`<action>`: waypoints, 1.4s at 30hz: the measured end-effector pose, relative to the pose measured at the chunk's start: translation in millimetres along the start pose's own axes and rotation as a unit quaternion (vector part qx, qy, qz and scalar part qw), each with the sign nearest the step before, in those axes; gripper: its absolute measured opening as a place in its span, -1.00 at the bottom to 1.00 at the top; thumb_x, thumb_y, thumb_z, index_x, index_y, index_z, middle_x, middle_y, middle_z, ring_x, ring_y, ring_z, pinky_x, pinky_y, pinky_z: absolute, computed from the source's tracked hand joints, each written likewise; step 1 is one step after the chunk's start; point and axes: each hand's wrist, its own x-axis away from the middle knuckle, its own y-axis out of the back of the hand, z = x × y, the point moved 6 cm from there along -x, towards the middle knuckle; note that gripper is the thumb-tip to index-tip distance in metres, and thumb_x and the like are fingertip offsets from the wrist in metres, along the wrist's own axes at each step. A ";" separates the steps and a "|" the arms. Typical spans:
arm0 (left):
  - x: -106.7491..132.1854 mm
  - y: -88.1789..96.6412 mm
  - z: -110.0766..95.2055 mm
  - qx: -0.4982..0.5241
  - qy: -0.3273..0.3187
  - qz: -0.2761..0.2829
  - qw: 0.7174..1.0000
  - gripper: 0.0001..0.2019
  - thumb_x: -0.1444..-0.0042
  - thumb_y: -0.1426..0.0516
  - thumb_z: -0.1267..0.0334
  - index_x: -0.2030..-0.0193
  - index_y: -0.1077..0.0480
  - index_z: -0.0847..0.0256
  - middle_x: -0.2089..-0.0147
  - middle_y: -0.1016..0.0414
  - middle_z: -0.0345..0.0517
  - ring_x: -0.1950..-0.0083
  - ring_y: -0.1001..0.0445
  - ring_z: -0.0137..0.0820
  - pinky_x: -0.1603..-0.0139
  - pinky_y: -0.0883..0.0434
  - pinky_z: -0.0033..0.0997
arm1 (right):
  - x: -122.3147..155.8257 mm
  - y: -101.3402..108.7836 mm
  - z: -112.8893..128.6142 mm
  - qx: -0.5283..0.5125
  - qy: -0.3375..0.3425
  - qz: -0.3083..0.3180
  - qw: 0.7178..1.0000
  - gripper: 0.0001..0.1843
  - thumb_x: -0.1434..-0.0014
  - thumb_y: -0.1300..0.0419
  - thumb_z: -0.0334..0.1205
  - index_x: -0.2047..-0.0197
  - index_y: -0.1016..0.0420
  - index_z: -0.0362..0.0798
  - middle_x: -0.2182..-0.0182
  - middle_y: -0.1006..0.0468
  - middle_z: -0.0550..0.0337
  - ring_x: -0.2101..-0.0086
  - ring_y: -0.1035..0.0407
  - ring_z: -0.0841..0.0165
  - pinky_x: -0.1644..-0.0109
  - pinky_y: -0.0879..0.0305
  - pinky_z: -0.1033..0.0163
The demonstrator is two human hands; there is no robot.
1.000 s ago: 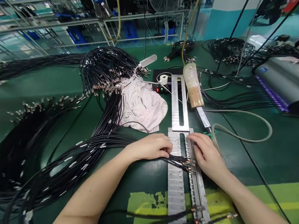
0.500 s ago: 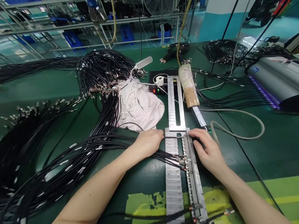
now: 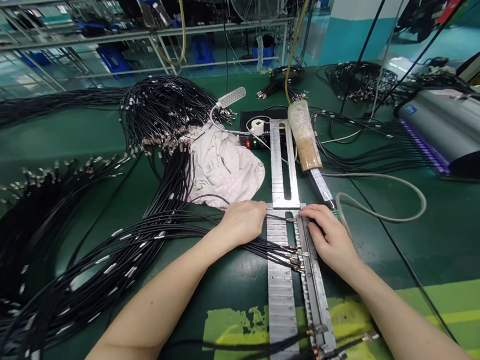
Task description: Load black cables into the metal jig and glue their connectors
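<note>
My left hand is closed around a thin black cable, whose end lies across the slotted metal fixture. My right hand has its fingers stretched out, thumb apart, the fingertips touching the top end of the fixture's toothed rail. Just below my left hand, several black cables cross the fixture and end with small connectors at the rail. Nearer to me, another group of cables lies over the lower end of the fixture.
A white cloth and a large cable bundle lie on the left. Behind the fixture are a tape-wrapped handheld tool and a small lamp. At right stands a silver machine with violet light.
My left hand has shifted slightly to the right and up with the cable. My right hand stays at the rail's top end, its fingertips a little further left.
</note>
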 end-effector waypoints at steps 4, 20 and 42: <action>0.7 2.7 -3.0 -0.003 -0.010 -0.007 1.000 -0.77 -0.22 0.13 0.31 0.34 -0.31 0.21 0.33 -0.50 -0.04 0.28 -0.50 -0.21 0.43 -0.31 -0.36 | 0.9 -0.3 0.2 0.011 0.004 0.000 1.000 -0.70 -0.16 0.07 -0.46 0.12 -0.38 -0.01 0.11 -0.41 0.08 0.07 -0.33 0.29 -0.03 -0.30 0.08; -2.0 -14.9 8.6 0.108 -0.090 0.020 0.990 -0.75 -0.25 0.05 0.30 -0.02 -0.31 0.06 0.17 -0.51 -0.21 0.17 -0.46 -0.36 0.18 -0.35 -0.42 | -11.9 -24.8 12.7 0.198 0.091 0.127 0.968 -0.49 -0.03 0.06 -0.61 0.07 -0.51 -0.05 0.08 -0.42 0.01 0.14 -0.17 0.19 0.10 -0.31 0.06; 32.1 -1.8 -5.8 -0.015 -0.168 0.039 0.985 -0.80 -0.20 0.04 0.42 0.32 -0.40 0.25 0.31 -0.37 -0.11 0.27 -0.33 -0.37 0.24 -0.29 -0.39 | -2.9 -16.2 3.0 0.087 0.064 0.079 0.991 -0.46 -0.04 0.11 -0.60 0.01 -0.44 -0.05 0.03 -0.39 0.04 0.04 -0.23 0.23 -0.04 -0.27 0.02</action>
